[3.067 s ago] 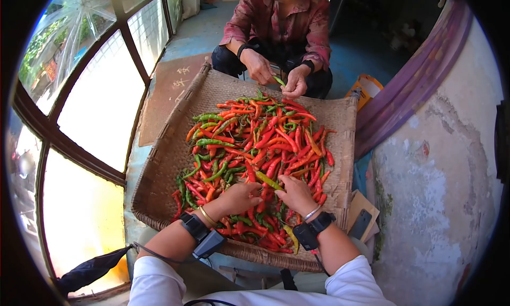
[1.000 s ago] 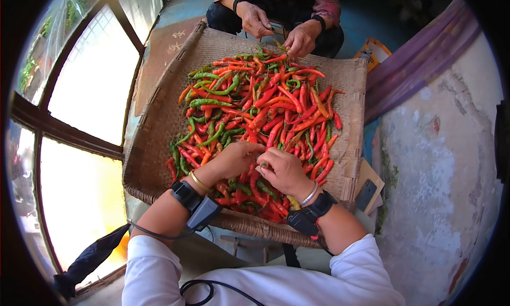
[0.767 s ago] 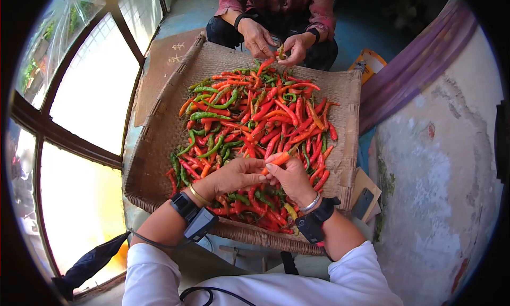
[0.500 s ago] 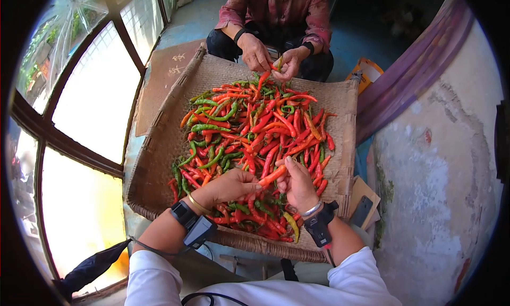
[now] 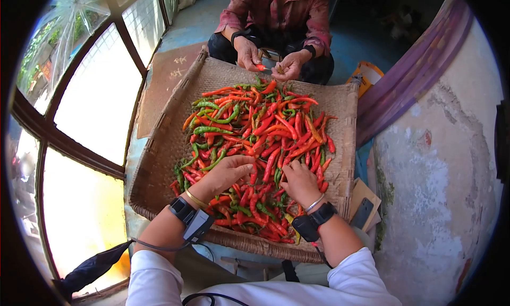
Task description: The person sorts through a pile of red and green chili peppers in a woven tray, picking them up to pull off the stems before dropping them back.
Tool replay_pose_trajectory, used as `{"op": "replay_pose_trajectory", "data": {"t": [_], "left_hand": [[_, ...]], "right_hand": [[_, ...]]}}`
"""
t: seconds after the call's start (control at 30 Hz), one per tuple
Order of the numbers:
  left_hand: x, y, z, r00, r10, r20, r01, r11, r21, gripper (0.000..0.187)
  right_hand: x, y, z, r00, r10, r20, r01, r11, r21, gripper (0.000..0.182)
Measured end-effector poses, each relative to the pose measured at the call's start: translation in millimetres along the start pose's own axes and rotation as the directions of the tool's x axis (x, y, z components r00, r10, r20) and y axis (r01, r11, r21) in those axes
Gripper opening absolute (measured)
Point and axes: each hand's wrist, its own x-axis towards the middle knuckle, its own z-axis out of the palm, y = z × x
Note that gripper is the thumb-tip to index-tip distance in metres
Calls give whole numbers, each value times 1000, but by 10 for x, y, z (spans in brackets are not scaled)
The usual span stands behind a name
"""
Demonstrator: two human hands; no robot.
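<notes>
Red, orange and green chili peppers (image 5: 265, 130) lie heaped in a shallow woven basket (image 5: 164, 130). Over the near left of the heap is my left hand (image 5: 229, 173), its fingers bent and drawn together; what they hold, if anything, is too small to make out. To its right, my right hand (image 5: 300, 182) reaches down to the peppers with curled fingers, their tips partly hidden. No whole pepper shows between my two hands.
Across the basket a person in a red patterned shirt (image 5: 239, 11) holds a small red pepper piece. Windows (image 5: 90, 93) line the left side. A rough wall (image 5: 425, 162), a purple curtain (image 5: 409, 88) and a phone (image 5: 363, 213) are on the right.
The orange-red pepper that was between my hands is out of them. My left hand has risen slightly, and my right hand has moved right and turned down to the heap. The other person's hands have parted.
</notes>
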Motion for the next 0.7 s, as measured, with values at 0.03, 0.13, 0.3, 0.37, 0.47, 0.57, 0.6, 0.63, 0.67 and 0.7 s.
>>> {"op": "replay_pose_trajectory", "data": {"t": [0.03, 0.13, 0.3, 0.37, 0.47, 0.57, 0.6, 0.63, 0.67, 0.7], "left_hand": [[23, -114, 41, 1000, -2, 0, 2, 1000, 1, 39], [31, -240, 205, 987, 32, 160, -88, 931, 353, 36], [-13, -275, 292, 965, 31, 259, -204, 710, 674, 38], [-5, -284, 293, 965, 18, 262, -197, 710, 676, 38], [-8, -293, 296, 970, 39, 241, -196, 715, 671, 37], [-10, -299, 295, 972, 48, 232, -197, 709, 677, 36], [-8, -306, 294, 970, 65, 235, -208, 720, 662, 36], [-11, -314, 296, 968, 80, 238, -219, 732, 646, 36], [-13, -305, 298, 968, 80, 238, -219, 731, 646, 36], [-21, -291, 306, 969, 89, 231, -223, 722, 655, 37]], "right_hand": [[-3, -4, 8, 1000, 1, 1, -1, 1000, 2, 38], [-5, 5, 57, 996, 2, 90, -6, 999, 38, 28], [-14, 51, 122, 996, -10, 93, -5, 987, 158, 25], [-5, 26, 184, 989, 4, 148, -32, 982, 187, 24], [-30, -4, 202, 981, 0, 192, -44, 974, 221, 20], [-13, 1, 205, 985, -17, 172, -37, 951, 306, 18], [-2, 2, 199, 987, -23, 162, -41, 923, 382, 18], [1, -7, 180, 986, -23, 164, -42, 923, 382, 18], [13, -23, 140, 978, -45, 204, -40, 917, 397, 16], [23, -41, 100, 967, -68, 244, -40, 910, 413, 14]]}}
